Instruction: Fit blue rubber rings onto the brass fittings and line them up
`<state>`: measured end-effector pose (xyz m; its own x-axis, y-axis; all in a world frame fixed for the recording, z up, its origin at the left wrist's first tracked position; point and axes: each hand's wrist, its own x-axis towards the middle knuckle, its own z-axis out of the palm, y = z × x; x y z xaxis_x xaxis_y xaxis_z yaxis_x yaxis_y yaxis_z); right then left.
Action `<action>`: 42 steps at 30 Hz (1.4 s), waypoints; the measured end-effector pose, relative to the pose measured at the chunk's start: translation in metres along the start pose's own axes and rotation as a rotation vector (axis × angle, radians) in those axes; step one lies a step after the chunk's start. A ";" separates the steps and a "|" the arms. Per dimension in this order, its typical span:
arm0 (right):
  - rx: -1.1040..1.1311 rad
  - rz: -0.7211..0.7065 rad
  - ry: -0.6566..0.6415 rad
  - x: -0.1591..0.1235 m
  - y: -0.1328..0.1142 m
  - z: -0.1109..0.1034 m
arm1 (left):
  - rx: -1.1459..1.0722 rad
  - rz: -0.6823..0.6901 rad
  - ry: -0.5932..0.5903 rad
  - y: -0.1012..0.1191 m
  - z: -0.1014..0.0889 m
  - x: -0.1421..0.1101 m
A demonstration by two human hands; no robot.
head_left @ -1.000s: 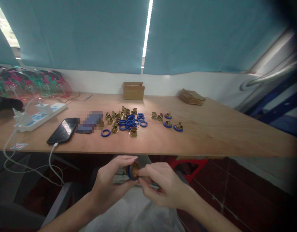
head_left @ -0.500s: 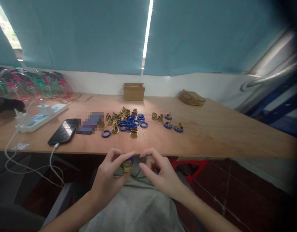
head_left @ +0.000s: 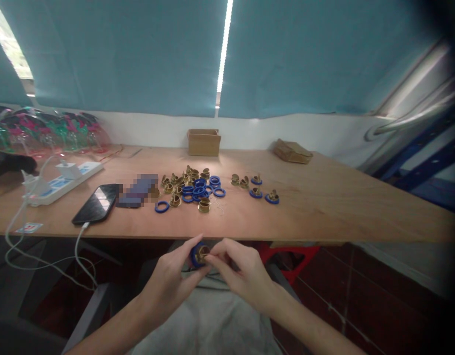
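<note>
My left hand (head_left: 175, 272) grips a blue ring (head_left: 194, 258) seated around a gold-coloured metal fitting (head_left: 201, 254), just below the table's front edge. The thumb and index finger of my right hand (head_left: 239, 268) are pinched on the fitting's right side. Whether they also hold a smaller piece is too small to tell. Beyond my hands lies a pile of loose blue rings (head_left: 198, 191) among several gold fittings (head_left: 204, 205) with raised, lid-like tops. Farther right are 3 fittings with blue rings around their bases, one being the nearest ringed fitting (head_left: 272, 197).
A black phone (head_left: 96, 204) on a charging cable lies at the left, near a white power strip (head_left: 64, 183). Behind the pile stands a small cardboard box (head_left: 204, 143). A crumpled brown packet (head_left: 293, 151) sits back right, and bagged bottles (head_left: 46, 133) fill the far left corner.
My right hand has come left and closed its fingertips on the gold fitting. In my left hand the fitting and ring have turned, so the ring's face shows more.
</note>
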<state>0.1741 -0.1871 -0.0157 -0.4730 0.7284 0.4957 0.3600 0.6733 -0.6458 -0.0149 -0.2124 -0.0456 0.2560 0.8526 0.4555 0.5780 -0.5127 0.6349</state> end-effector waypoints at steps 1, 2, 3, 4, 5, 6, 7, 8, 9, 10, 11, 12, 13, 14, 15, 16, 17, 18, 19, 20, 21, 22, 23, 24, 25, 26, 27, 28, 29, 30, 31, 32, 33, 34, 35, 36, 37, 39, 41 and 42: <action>-0.037 -0.004 0.040 0.002 0.002 -0.005 | -0.005 -0.010 -0.011 0.001 -0.001 0.001; -0.085 0.004 0.086 0.005 0.005 -0.011 | 0.000 -0.015 -0.018 0.001 -0.003 0.002; -0.142 0.023 0.138 0.008 0.009 -0.019 | 0.017 -0.018 -0.018 0.001 -0.005 0.004; -0.212 0.058 0.185 0.012 0.015 -0.028 | 0.049 -0.018 -0.007 -0.001 -0.009 0.006; -0.293 0.091 0.219 0.016 0.023 -0.038 | 0.094 -0.022 0.015 -0.005 -0.012 0.009; -0.378 0.138 0.219 0.020 0.031 -0.048 | 0.141 -0.023 0.045 -0.010 -0.017 0.013; -0.456 0.205 0.210 0.023 0.041 -0.059 | 0.204 -0.034 0.096 -0.016 -0.023 0.017; -0.486 0.236 0.218 0.026 0.051 -0.069 | 0.235 -0.047 0.120 -0.024 -0.029 0.021; -0.506 0.256 0.224 0.029 0.062 -0.079 | 0.259 -0.060 0.144 -0.033 -0.035 0.026; -0.529 0.275 0.221 0.030 0.072 -0.088 | 0.284 -0.069 0.173 -0.042 -0.041 0.031; -0.553 0.290 0.212 0.032 0.081 -0.096 | 0.309 -0.079 0.192 -0.052 -0.047 0.036; -0.577 0.302 0.207 0.033 0.089 -0.103 | 0.331 -0.085 0.203 -0.061 -0.052 0.040; -0.605 0.314 0.210 0.034 0.094 -0.108 | 0.355 -0.091 0.217 -0.069 -0.056 0.045; -0.639 0.326 0.223 0.035 0.099 -0.112 | 0.380 -0.096 0.224 -0.076 -0.059 0.049; -0.676 0.336 0.243 0.037 0.101 -0.114 | 0.402 -0.099 0.229 -0.082 -0.060 0.054; -0.713 0.342 0.267 0.040 0.101 -0.114 | 0.422 -0.097 0.229 -0.087 -0.060 0.058; -0.748 0.343 0.290 0.043 0.099 -0.113 | 0.440 -0.090 0.225 -0.090 -0.059 0.063; -0.777 0.335 0.308 0.047 0.096 -0.110 | 0.455 -0.081 0.218 -0.092 -0.057 0.068; -0.797 0.318 0.313 0.052 0.092 -0.105 | 0.467 -0.069 0.211 -0.092 -0.055 0.073; -0.808 0.294 0.306 0.057 0.087 -0.099 | 0.476 -0.055 0.202 -0.091 -0.052 0.079; -0.808 0.261 0.281 0.063 0.082 -0.091 | 0.483 -0.038 0.193 -0.089 -0.049 0.085; -0.799 0.221 0.234 0.069 0.077 -0.083 | 0.487 -0.021 0.185 -0.085 -0.047 0.091; -0.782 0.177 0.175 0.076 0.073 -0.073 | 0.491 -0.002 0.179 -0.080 -0.044 0.097; -0.760 0.130 0.108 0.084 0.070 -0.064 | 0.494 0.018 0.173 -0.075 -0.041 0.103; -0.736 0.079 0.039 0.092 0.067 -0.054 | 0.496 0.039 0.167 -0.070 -0.038 0.109; -0.715 0.030 -0.026 0.100 0.066 -0.046 | 0.498 0.061 0.156 -0.066 -0.035 0.115; -0.696 -0.014 -0.085 0.109 0.067 -0.038 | 0.500 0.081 0.142 -0.062 -0.031 0.120; -0.680 -0.046 -0.135 0.117 0.068 -0.031 | 0.501 0.099 0.123 -0.060 -0.028 0.125; -0.670 -0.066 -0.172 0.124 0.070 -0.026 | 0.502 0.116 0.101 -0.059 -0.024 0.130; -0.663 -0.074 -0.196 0.130 0.073 -0.022 | 0.503 0.128 0.083 -0.059 -0.020 0.135; -0.659 -0.073 -0.205 0.135 0.075 -0.019 | 0.503 0.136 0.069 -0.060 -0.016 0.139; -0.657 -0.066 -0.202 0.138 0.077 -0.018 | 0.502 0.139 0.062 -0.061 -0.014 0.142; -0.655 -0.055 -0.189 0.139 0.078 -0.017 | 0.500 0.140 0.060 -0.063 -0.011 0.144; -0.652 -0.043 -0.170 0.139 0.078 -0.017 | 0.493 0.138 0.062 -0.064 -0.010 0.146; -0.648 -0.031 -0.146 0.137 0.077 -0.017 | 0.483 0.135 0.068 -0.065 -0.009 0.147; -0.644 -0.017 -0.122 0.133 0.076 -0.018 | 0.468 0.132 0.075 -0.065 -0.009 0.148; -0.638 -0.006 -0.102 0.129 0.074 -0.018 | 0.449 0.128 0.084 -0.065 -0.010 0.147; -0.622 0.010 -0.085 0.119 0.070 -0.017 | 0.399 0.118 0.113 -0.063 -0.013 0.145; -0.597 0.008 -0.099 0.110 0.068 -0.014 | 0.339 0.107 0.150 -0.060 -0.017 0.141; -0.584 0.002 -0.110 0.107 0.068 -0.012 | 0.308 0.101 0.168 -0.058 -0.020 0.137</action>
<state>0.1575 -0.0622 -0.0001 -0.5411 0.7336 0.4111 0.7293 0.6528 -0.2048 -0.0283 -0.0680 -0.0076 0.2076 0.7576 0.6189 0.7689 -0.5175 0.3756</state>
